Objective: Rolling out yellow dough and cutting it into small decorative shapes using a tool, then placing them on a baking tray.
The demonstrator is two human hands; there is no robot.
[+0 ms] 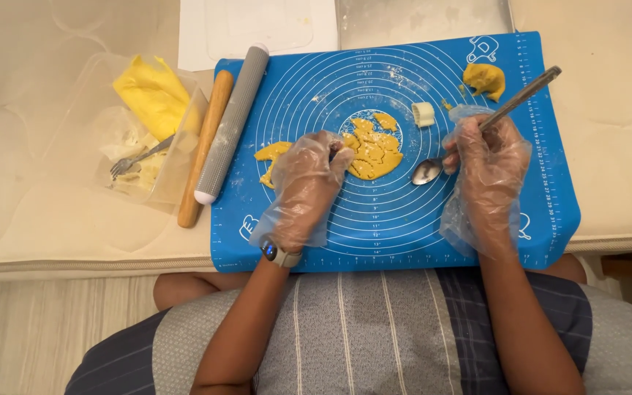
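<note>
right hand (486, 157) grip closed on spoon (477, 126), bowl at 9 o'clock. left hand (309, 175) open, fingertips pressing dough (374, 150) on blue mat (404, 227).

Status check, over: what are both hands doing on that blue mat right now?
Left hand pressing flattened yellow dough. Right hand gripping long metal spoon. Small white cutter lies beside the dough.

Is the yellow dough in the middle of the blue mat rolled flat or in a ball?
Flat: the dough lies thin and broken into pieces on the blue mat.
</note>
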